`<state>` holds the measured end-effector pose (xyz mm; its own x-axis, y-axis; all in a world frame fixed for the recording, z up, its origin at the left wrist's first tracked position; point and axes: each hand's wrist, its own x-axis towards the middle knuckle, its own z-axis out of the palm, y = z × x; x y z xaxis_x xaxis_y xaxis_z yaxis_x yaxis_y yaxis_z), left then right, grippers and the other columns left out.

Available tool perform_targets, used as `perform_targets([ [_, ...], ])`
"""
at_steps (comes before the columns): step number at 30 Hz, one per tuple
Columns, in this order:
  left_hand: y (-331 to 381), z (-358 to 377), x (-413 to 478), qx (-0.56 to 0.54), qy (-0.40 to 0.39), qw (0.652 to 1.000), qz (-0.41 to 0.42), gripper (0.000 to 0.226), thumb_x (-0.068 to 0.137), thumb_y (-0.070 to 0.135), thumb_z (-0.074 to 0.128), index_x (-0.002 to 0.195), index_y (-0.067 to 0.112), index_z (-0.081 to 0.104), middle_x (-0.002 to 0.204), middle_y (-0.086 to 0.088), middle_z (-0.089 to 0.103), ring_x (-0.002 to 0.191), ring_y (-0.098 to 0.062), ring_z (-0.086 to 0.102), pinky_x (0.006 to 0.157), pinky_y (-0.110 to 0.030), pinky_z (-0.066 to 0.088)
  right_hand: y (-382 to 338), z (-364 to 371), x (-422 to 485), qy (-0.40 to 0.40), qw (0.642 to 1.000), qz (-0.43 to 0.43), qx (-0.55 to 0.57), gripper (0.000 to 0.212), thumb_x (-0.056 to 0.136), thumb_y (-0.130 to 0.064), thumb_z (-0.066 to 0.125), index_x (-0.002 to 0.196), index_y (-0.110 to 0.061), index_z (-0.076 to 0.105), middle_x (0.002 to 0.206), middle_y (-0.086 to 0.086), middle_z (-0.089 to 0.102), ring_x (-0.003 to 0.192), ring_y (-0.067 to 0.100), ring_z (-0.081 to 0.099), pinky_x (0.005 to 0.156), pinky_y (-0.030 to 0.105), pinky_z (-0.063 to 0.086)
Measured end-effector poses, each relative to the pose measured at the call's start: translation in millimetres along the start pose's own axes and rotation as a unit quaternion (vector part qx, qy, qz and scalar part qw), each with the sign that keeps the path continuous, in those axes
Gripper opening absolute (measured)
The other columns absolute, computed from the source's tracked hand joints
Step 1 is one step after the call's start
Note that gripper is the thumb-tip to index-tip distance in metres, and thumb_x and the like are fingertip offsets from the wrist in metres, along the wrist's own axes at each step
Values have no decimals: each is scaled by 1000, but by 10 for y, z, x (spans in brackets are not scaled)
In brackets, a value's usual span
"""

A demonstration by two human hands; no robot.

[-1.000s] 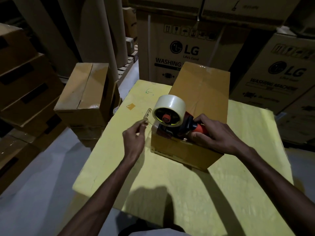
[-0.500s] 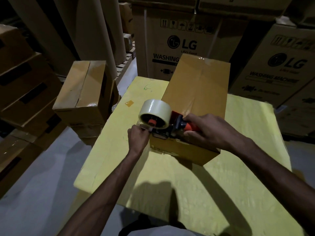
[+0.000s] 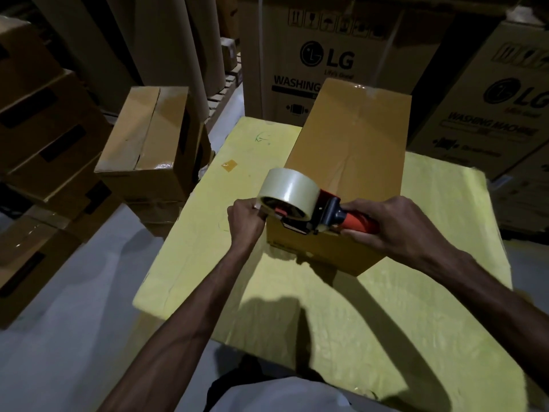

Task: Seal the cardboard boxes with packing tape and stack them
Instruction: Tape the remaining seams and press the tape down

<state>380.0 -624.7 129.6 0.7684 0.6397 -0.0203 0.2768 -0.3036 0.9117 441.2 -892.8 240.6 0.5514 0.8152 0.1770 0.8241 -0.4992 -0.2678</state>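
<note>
Since a second ago the left hand (image 3: 246, 223) has come in from open air beside the roll. It now sits against the near-left end of the cardboard box (image 3: 350, 150), and the tape dispenser (image 3: 312, 215) has dropped to that box's near top edge.

At middle left of the frame, a stack of taped boxes (image 3: 145, 144) stands just off the yellow table (image 3: 326, 307). The left hand is right of it, fingers curled and seemingly pinning the tape end (image 3: 257, 205) to the box's end face, though the fingertips are hidden. The box lies at centre on the table, its long seam running toward the upper right. The right hand (image 3: 398, 230) wraps the dispenser's orange handle.

To seal well, I judge the left hand should keep the tape end pressed flat below the edge. The right hand should then draw the dispenser straight along the seam under steady tension, so the tape doesn't wrinkle or drift.
</note>
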Motion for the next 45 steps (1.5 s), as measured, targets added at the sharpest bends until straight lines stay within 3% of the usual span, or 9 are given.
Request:
perform_targets([
  [2,-9,2,13,-25,-12,1000,-4,24,85,2,65,89,6,42,91,7,49,41,6,43,46,-12,25,65,-68,-83,2,1000,-4,-18,64,86,-62,55,135,-23,65,101,4,78,77,18,74,66,35,62],
  [3,-25,9,28,-40,-7,999,-7,16,86,3,67,83,8,82,69,0,76,56,21,54,55,-9,37,103,-105,-116,2,1000,-2,-21,65,85,-63,53,134,-22,65,101,4,78,76,18,74,66,34,62],
  [4,-43,7,48,-49,-5,999,-10,15,88,8,71,98,8,82,85,-3,80,65,23,57,68,-11,46,139,-139,-146,0,1000,0,-20,66,85,-64,52,133,-22,66,101,4,78,76,18,74,66,33,61],
  [9,-136,10,112,-71,-5,997,-16,29,87,34,82,109,14,82,103,1,79,90,11,68,99,-24,53,298,-282,-286,-10,1000,15,-4,66,83,-64,54,132,-21,67,105,4,78,80,18,75,66,38,63],
  [23,-132,156,18,-28,61,995,71,33,94,33,77,123,17,77,113,0,78,92,11,68,87,-15,56,463,-363,-569,3,999,41,-29,59,82,-63,58,129,-29,69,98,-2,79,75,18,74,62,40,61],
  [27,-250,324,-186,79,112,946,295,21,103,14,65,120,11,76,121,-4,75,119,-21,67,104,-42,53,430,-357,-559,22,998,46,-44,56,81,-61,62,127,-29,70,93,-3,79,72,19,74,60,37,59],
  [31,-445,393,-325,217,21,883,416,41,97,30,59,133,11,67,153,-5,55,151,-31,38,127,-61,4,393,-358,-556,17,996,49,-78,50,80,-47,78,126,-30,70,90,-4,78,71,19,74,60,34,57],
  [39,-618,350,-65,325,45,790,518,36,91,31,65,122,16,54,132,-10,69,138,-35,55,110,-81,24,335,-428,-391,-13,989,10,-149,54,80,-45,82,128,-25,69,86,3,78,66,24,72,57,34,57],
  [45,-636,459,-50,315,70,800,506,36,102,36,60,136,23,57,147,-2,61,142,-31,51,107,-86,16,404,-534,-441,-14,982,-9,-188,52,75,-39,88,121,-22,71,78,2,77,56,25,70,52,27,47],
])
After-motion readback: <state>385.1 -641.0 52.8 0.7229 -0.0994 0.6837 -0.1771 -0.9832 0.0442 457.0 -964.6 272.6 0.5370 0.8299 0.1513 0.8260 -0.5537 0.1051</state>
